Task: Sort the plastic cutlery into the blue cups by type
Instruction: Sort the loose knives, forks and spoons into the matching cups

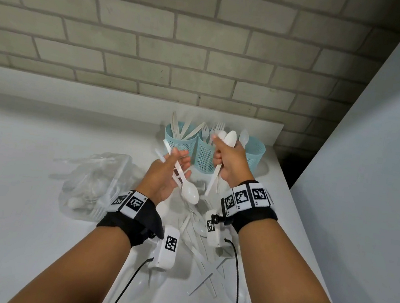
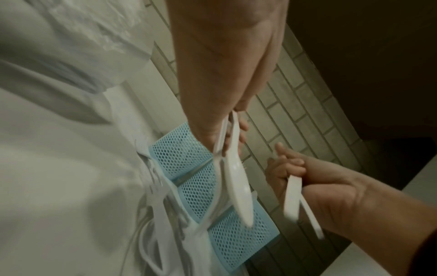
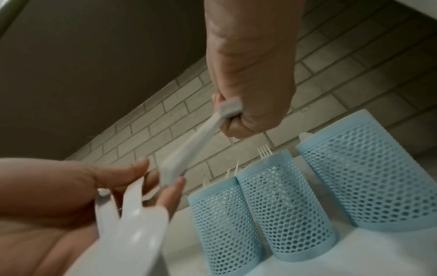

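Three blue mesh cups stand in a row at the back: the left cup [image 1: 179, 139] with knives, the middle cup [image 1: 204, 158] with forks, the right cup [image 1: 254, 154] with a spoon. My right hand [image 1: 228, 161] grips a small bunch of white spoons [image 1: 230, 138] in a fist just in front of the middle and right cups, bowls up and handles [image 3: 189, 145] hanging below. My left hand [image 1: 171, 170], a little lower and to the left, pinches a few white pieces under its thumb, among them a spoon [image 1: 189, 193] with its bowl pointing down.
Loose white cutlery [image 1: 205, 254] lies scattered on the white counter under my wrists. A clear plastic bag [image 1: 95, 183] with more cutlery sits to the left. A brick wall runs behind the cups, and a grey panel [image 1: 369, 173] closes off the right side.
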A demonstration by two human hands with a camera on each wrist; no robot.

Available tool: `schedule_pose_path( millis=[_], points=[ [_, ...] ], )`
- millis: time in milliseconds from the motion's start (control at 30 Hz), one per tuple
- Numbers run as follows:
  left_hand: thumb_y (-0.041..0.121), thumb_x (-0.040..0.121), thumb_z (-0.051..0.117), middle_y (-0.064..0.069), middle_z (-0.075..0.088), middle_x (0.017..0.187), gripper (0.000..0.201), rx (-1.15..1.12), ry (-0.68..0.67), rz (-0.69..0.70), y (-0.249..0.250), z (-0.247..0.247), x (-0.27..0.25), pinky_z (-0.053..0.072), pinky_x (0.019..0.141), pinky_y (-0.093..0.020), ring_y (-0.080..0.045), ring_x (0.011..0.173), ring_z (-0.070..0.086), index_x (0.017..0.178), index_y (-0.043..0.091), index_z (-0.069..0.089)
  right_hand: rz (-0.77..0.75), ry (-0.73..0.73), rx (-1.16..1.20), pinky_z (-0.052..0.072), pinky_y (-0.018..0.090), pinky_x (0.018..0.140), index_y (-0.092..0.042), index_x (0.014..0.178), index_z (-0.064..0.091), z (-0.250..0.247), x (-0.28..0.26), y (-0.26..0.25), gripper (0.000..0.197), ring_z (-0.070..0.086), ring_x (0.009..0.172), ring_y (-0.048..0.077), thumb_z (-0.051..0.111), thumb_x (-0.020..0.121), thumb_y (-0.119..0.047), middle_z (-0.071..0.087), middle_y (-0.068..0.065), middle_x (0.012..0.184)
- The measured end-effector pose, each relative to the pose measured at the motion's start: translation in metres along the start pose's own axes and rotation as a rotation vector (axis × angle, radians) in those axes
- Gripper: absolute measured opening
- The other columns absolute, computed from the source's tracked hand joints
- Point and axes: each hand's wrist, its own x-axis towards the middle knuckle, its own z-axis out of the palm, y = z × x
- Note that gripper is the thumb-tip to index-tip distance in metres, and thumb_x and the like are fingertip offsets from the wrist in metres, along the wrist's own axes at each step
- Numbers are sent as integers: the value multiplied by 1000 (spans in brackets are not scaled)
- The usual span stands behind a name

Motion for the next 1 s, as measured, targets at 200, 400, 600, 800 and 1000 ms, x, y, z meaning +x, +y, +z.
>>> schedule_pose_path(
  millis=[200, 400, 600, 800, 1000],
  points=[
    [24, 99, 38, -1, 53, 81, 23, -246, 67, 162, 3, -5, 2, 56, 75, -20, -8, 76, 59, 101, 14, 59, 268, -242, -795, 27, 16, 33, -11, 79, 55, -9, -13, 10, 38, 32, 40, 5, 77, 73, -43, 45, -1, 59],
    [21, 100, 40, -5, 59, 96, 12, -229, 100, 225, 5, -4, 3, 52, 86, -33, -15, 92, 62, 103, 17, 51, 157, -200, -687, 30, 16, 36, -1, 102, 58, -14, -15, 20, 39, 34, 33, 3, 76, 77, -25, 44, 1, 57],
    [18, 101, 38, -11, 63, 101, 17, -159, 93, 218, 7, -12, 4, 58, 75, -29, -19, 88, 67, 95, 12, 53, 9, -42, -566, 31, 20, 42, -2, 111, 58, -25, -2, 11, 38, 34, 49, 10, 74, 80, -17, 48, 1, 64],
    [3, 95, 46, -19, 66, 91, 23, 260, -102, -32, -1, -13, 4, 59, 69, -23, -16, 69, 71, 112, -11, 55, -117, 80, -212, 34, 14, 37, -7, 85, 59, -25, 5, -4, 11, 39, 50, 9, 63, 89, -16, 47, 0, 62],
    [19, 97, 46, -12, 63, 96, 27, 492, -244, -75, -11, 10, -11, 56, 66, -25, -20, 78, 63, 112, -1, 57, -51, -60, -164, 41, 17, 45, -7, 90, 57, 4, 0, 3, 13, 41, 50, 12, 53, 96, -18, 47, 4, 65]
  ],
)
